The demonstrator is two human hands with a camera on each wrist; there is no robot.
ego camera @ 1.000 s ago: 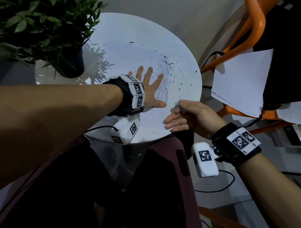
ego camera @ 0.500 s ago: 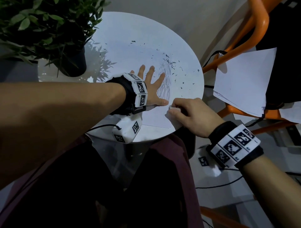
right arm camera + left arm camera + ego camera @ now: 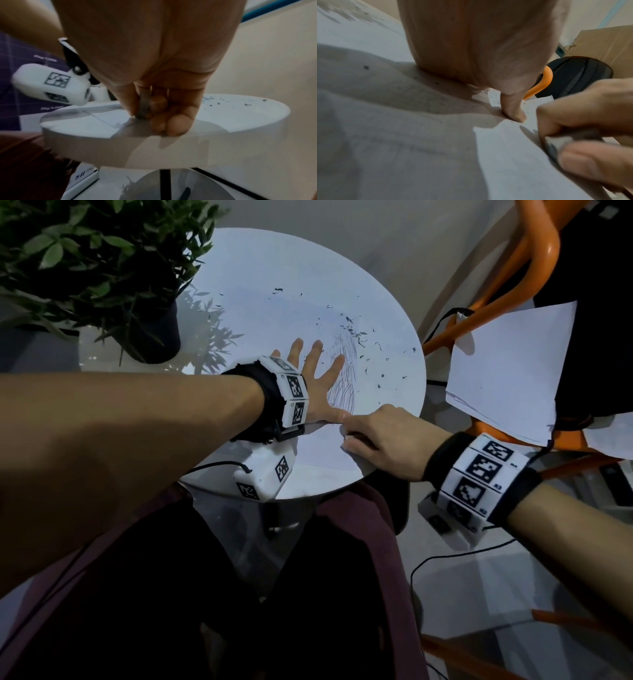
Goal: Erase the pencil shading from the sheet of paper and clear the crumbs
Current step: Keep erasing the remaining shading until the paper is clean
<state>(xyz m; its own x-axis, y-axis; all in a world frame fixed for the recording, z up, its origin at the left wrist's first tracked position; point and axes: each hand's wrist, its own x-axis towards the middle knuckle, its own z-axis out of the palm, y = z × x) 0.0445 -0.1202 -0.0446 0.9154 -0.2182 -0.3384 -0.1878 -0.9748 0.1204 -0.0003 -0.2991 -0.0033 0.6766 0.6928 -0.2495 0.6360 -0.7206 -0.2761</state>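
In the head view, the left hand (image 3: 317, 385) lies flat with fingers spread on the sheet of paper (image 3: 322, 448), which sits on the round white table (image 3: 239, 285), its thumb pointing toward the right hand (image 3: 380, 436). The pencil shading (image 3: 344, 378) runs in a band just beyond the left hand's fingers, with dark eraser crumbs (image 3: 352, 332) scattered past it over the sheet and tabletop; a potted plant (image 3: 102, 268) stands at the far left edge, and loose sheets (image 3: 507, 371) lie on the orange chair (image 3: 534, 265) beside the table. The left wrist view shows the left hand's thumb (image 3: 513, 108) pressed to the paper and, just beside it, the right hand's fingers (image 3: 590, 108) curled round a grey eraser (image 3: 556, 143) whose edge meets the sheet. The right wrist view confirms the pinch: the eraser (image 3: 144, 105) sits upright between thumb and curled fingers, its lower end on the paper near the table's front rim (image 3: 102, 146). The likeliest trouble, as I judge it, is the sheet buckling or tearing here, since the eraser works near an unpinned corner that seems to reach the edge; a hard stroke toward the left hand could crease it. Crumbs near the rim may also be flicked onto the floor rather than gathered.
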